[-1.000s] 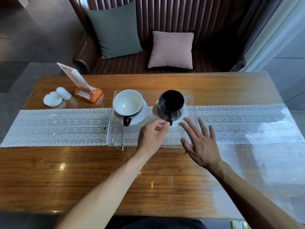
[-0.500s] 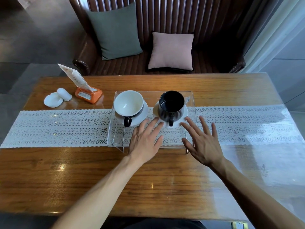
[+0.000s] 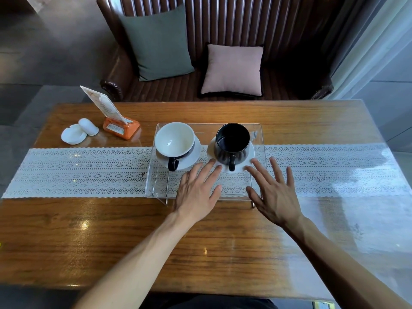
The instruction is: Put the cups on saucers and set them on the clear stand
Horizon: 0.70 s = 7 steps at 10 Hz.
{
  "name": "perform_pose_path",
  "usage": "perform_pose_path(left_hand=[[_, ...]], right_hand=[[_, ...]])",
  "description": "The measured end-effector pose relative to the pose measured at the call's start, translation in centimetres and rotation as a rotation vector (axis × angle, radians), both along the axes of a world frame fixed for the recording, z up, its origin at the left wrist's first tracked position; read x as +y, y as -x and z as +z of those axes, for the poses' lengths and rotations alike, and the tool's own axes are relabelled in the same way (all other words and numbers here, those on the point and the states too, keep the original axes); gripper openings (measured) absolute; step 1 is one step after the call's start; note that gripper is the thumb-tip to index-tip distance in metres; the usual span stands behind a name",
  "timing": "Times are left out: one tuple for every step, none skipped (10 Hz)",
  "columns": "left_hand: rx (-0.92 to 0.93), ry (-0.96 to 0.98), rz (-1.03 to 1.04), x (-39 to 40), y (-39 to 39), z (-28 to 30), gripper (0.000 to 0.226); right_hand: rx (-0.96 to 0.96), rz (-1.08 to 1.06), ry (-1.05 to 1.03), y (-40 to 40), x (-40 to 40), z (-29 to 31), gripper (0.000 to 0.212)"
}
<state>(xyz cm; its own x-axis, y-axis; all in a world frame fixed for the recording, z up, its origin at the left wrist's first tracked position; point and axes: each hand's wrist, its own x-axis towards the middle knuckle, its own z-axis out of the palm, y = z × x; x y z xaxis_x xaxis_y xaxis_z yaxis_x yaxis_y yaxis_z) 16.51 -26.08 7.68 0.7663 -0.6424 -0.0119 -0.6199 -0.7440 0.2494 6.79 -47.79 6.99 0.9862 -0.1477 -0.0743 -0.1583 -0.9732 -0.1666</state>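
A clear stand (image 3: 259, 181) sits mid-table over a lace runner. On its left a white-lined cup (image 3: 174, 139) rests on a white saucer (image 3: 193, 156). To the right a black cup (image 3: 232, 142) rests on another white saucer (image 3: 250, 153), handle toward me. My left hand (image 3: 198, 191) lies flat and open over the stand's front, fingertips at the right saucer's near left rim. My right hand (image 3: 275, 192) is open with spread fingers, index tip close to that saucer's near right rim. Neither hand holds anything.
An orange card holder (image 3: 121, 128) with a tilted menu card stands at the back left, beside a white dish (image 3: 73, 137) and a white shaker (image 3: 88, 127). The lace runner (image 3: 84, 172) crosses the wooden table. A sofa with two cushions is behind the table.
My left hand went from pinching at the right saucer's rim to lying flat and open. My right hand barely shifted. Cups and saucers stayed put.
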Motion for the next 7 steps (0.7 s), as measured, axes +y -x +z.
perform_pose_path(left_hand=[[-0.010, -0.011, -0.005, 0.0, 0.0, 0.0, 0.056], [-0.013, -0.015, -0.011, 0.0, 0.1, -0.1, 0.056], [-0.018, -0.021, -0.011, -0.1, 0.1, 0.0, 0.055], [-0.016, -0.027, -0.011, -0.1, 0.2, -0.1, 0.056], [-0.019, -0.023, -0.005, -0.1, 0.3, -0.1, 0.055], [-0.022, -0.010, 0.008, -0.1, 0.5, -0.3, 0.055], [-0.015, 0.102, 0.016, 0.2, 1.1, -0.2, 0.051]], right_hand=[[-0.006, -0.001, -0.005, 0.1, 0.0, 0.0, 0.057], [-0.004, -0.009, -0.014, 0.0, 0.0, 0.0, 0.057], [-0.001, -0.017, -0.010, 0.0, 0.0, -0.1, 0.057], [-0.002, -0.023, 0.000, 0.0, 0.1, 0.0, 0.057], [-0.004, -0.023, 0.001, 0.1, 0.2, 0.0, 0.057], [-0.018, -0.007, -0.013, 0.0, 0.1, 0.1, 0.058], [-0.134, -0.011, -0.090, 1.0, 0.4, 0.1, 0.055]])
